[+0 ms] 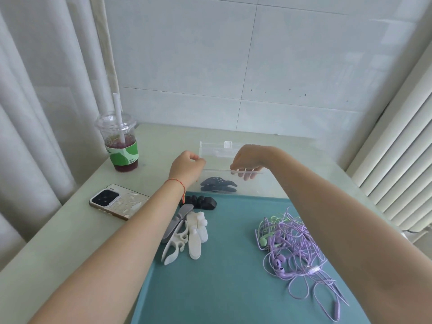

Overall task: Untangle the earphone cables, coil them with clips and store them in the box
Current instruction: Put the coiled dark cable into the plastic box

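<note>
While both hands reach over the teal mat [210, 288], the clear plastic box [233, 181] stands at its far edge on the pale glossy surface [58, 242], lid [217, 147] raised. Left hand [185, 167] pinches the box's left rim with curled fingers; right hand [247, 160] curls its fingers [245, 175] over the front rim. Dark clips [218, 184] lie inside the box. Just before it sits a black knobbed clip [201, 202], then smooth white and grey clips [187, 232] in a loose heap. Thin purple and green earphone cables [294, 246] lie tangled on the mat's right side. A phone [119, 201] and a lidded drink cup [120, 142] with a straw stand left of the mat.
</note>
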The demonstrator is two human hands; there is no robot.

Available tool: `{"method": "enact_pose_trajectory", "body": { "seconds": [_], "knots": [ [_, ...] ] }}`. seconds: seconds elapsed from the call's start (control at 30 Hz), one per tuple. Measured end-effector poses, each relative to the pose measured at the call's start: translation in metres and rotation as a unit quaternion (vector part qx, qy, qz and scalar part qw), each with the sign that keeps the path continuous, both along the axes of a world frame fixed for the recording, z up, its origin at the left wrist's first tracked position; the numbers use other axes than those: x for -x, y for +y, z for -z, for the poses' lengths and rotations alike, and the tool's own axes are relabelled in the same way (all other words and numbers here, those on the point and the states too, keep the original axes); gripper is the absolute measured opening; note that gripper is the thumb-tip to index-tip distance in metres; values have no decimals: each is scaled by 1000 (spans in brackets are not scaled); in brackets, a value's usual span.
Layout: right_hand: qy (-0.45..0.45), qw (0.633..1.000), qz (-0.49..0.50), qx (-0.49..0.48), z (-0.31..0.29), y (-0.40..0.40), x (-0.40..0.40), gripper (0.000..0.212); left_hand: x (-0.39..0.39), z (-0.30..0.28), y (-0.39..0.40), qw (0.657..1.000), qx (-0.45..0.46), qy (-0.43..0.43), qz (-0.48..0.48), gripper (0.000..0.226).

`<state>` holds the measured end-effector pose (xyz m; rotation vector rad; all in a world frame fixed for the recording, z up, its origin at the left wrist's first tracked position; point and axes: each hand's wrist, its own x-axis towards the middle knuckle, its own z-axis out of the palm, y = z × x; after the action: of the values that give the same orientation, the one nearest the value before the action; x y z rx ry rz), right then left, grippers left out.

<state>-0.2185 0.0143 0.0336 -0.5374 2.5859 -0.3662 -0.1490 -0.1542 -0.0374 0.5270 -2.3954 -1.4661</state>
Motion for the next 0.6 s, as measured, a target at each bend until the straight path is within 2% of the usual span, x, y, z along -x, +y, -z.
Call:
{"method": "enact_pose_trajectory", "body": {
  "seconds": [0.1,0.2,0.23,0.33,0.37,0.4,0.47,0.5,0.6],
  "knots": [
    [68,997,1,22,-3,5,-6,22,-3,-4,4,1000,4,-8,-5,31],
    [183,981,6,58,-1,8,-16,23,-10,-12,9,1000,9,-10,-8,38],
    [234,967,14,104,-1,9,-26,24,-15,-16,11,1000,12,-8,-8,39],
    [375,890,20,257,2,6,-64,24,-28,-28,15,999,35,9,-18,38],
    [370,890,10,267,4,4,-78,25,-35,-30,15,999,45,15,-23,36],
    [335,908,-6,253,7,-1,-90,25,-44,-33,16,998,56,17,-25,32],
    [238,957,-51,159,22,-9,-104,26,-58,-33,17,996,91,18,-18,21],
    [208,970,-78,103,31,-13,-110,27,-69,-31,16,993,118,11,-9,18],
    [199,973,-120,18,49,-14,-122,29,-95,-24,15,973,221,-48,35,14]
  ]
}}
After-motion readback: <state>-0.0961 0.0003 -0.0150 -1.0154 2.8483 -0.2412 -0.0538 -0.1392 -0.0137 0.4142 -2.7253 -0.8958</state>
